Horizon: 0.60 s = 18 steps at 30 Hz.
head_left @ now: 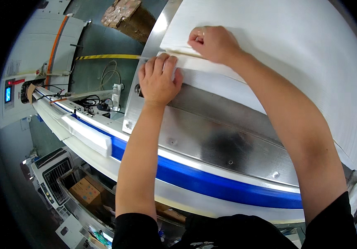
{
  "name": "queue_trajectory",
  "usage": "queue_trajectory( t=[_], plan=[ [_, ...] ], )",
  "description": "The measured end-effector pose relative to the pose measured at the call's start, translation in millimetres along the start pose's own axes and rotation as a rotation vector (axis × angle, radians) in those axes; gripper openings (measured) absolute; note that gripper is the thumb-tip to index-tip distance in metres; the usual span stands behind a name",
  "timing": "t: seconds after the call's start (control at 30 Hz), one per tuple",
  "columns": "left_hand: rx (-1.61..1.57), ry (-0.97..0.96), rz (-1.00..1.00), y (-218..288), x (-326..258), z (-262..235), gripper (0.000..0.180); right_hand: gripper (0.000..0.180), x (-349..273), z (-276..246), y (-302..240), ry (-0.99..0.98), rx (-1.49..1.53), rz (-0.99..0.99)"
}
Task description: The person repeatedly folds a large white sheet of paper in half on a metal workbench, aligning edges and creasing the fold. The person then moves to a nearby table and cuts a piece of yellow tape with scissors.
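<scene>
A large stack of white sheets (286, 54) lies on the steel table, its near edge layered and slightly lifted at the left corner. My left hand (159, 81) is closed over that near left corner, fingers bent on top and thumb to the right against the edge. Just to its right and farther in, my right hand (215, 43) rests on the top sheet with its fingers curled together. Whatever those curled fingers may pinch is hidden from view.
Bare steel tabletop (211, 120) with screws lies nearest me, edged by a blue strip (220, 182). A white folded piece (89, 135) sits on the rail at left. Beyond are a machine with a lit screen (8, 94), cables, a taped brown carton (130, 20) and an open bin (79, 203) holding cardboard.
</scene>
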<state>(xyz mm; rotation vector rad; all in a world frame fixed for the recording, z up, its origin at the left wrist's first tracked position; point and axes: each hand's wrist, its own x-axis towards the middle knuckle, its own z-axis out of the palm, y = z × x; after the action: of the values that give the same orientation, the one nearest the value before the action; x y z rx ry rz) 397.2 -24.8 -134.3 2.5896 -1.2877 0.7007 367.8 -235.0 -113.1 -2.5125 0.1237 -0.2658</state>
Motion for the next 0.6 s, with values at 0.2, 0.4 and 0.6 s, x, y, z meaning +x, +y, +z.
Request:
queue_trajectory(
  t=[0.2, 0.4, 0.6],
  plan=[
    [0.042, -0.286, 0.207, -20.3, -3.2, -33.6, 0.038, 0.023, -136.4, -34.0, -15.8, -0.035, -0.177, 0.148],
    [0.150, -0.614, 0.294, -19.8, 25.2, -47.5, 0.047, 0.025, -317.5, -142.4, 92.4, 0.204, -0.513, 0.356],
    [0.390, -1.006, 0.259, 21.4, 70.7, -34.9, 0.062, 0.042, -506.5, -273.5, 220.8, 0.166, -0.722, 0.642]
  ],
)
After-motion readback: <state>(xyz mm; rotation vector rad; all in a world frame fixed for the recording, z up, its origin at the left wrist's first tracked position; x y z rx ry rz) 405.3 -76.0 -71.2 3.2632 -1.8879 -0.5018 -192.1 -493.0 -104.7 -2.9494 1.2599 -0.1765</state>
